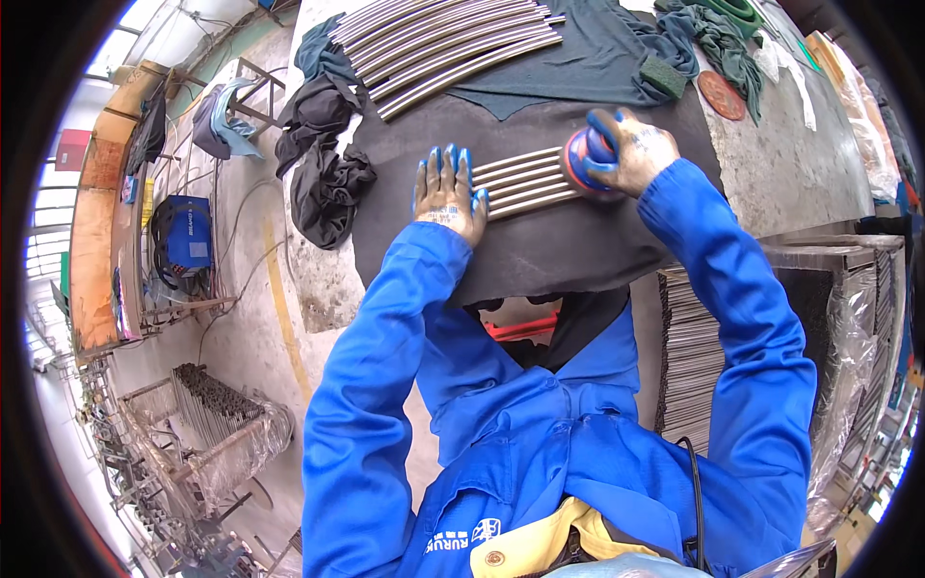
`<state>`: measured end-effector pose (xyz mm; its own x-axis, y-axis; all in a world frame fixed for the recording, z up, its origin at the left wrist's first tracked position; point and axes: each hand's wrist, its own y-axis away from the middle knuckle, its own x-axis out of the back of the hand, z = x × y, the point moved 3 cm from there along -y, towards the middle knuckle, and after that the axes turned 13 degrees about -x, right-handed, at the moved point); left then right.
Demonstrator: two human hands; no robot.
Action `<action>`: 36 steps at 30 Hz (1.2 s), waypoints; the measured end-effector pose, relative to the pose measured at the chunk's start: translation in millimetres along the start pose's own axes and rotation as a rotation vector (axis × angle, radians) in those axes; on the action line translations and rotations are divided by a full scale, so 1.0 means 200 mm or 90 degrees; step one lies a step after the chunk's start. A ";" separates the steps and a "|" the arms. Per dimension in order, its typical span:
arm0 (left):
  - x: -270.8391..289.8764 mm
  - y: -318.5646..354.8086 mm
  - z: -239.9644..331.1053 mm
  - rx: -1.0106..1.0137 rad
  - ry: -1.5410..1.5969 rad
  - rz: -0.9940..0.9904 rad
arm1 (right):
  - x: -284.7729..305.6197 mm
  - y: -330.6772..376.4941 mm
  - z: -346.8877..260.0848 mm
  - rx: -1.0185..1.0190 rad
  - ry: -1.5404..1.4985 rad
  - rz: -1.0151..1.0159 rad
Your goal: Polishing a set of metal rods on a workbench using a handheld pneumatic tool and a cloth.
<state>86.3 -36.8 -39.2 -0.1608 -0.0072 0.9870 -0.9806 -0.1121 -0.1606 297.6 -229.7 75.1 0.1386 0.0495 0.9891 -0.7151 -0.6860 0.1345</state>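
Several short metal rods (525,181) lie side by side on a dark sheet (540,255) at the table's near edge. My left hand (448,200), in a white and blue coated glove, rests flat over their left ends with its fingers stretched out. At their right ends my gloved right hand (644,152) is wrapped round a round blue and red sander (584,162). Its underside is hidden, and it sits against or over the rod ends.
Beyond them a bundle of longer metal rods (448,43) lies on dark green cloth (588,72). Crumpled black cloth (328,159) is at left, a brown disc (722,95) at right. Stacked rods (690,347) stand below right. A blue machine (183,236) is far left.
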 end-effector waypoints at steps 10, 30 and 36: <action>-0.07 -0.19 -0.16 0.016 -0.008 -0.012 | -0.02 -0.21 -0.29 0.034 0.013 0.027; -0.03 -0.03 -0.02 -0.059 0.005 0.079 | -0.02 -0.07 0.11 0.020 -0.007 0.029; -0.07 -0.14 -0.13 -0.051 -0.004 0.070 | 0.02 -0.22 0.12 -0.030 0.018 0.034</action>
<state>114.0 -6.9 -49.0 -0.2673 -0.0208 0.9634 -0.9630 -0.0299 -0.2679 347.1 -217.1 72.0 0.0813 0.0345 0.9961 -0.7522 -0.6535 0.0840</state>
